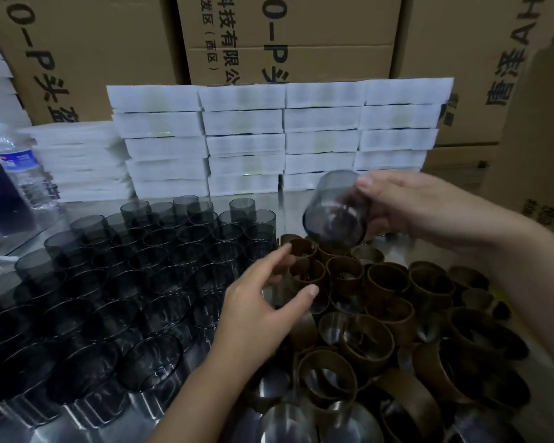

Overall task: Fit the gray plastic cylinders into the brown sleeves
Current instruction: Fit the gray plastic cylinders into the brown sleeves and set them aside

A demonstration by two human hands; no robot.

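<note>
1. At the far left a clear water bottle (23, 167) stands on the metal surface (288, 199).
2. The gray plastic cylinders (109, 282) stand upright in close rows over the left half of the surface, open ends up.
3. Behind them, stacks of white foam trays (269, 139) run along the back, in front of cardboard boxes (109, 43).
4. My left hand (263, 302) hovers at the near edge of the sleeves. Its forefinger and thumb are spread on either side of one brown sleeve (303, 251). The motion blur stops me telling whether those fingers actually grip it.
5. My right hand (413, 209) is curled round one gray cylinder (333, 212), thumb on its near side. It holds the cylinder tilted in the air above the farthest sleeves.
6. The brown sleeves (381, 298) crowd the right half of the surface. Most stand upright and touch one another, and a few lie tilted near me.
</note>
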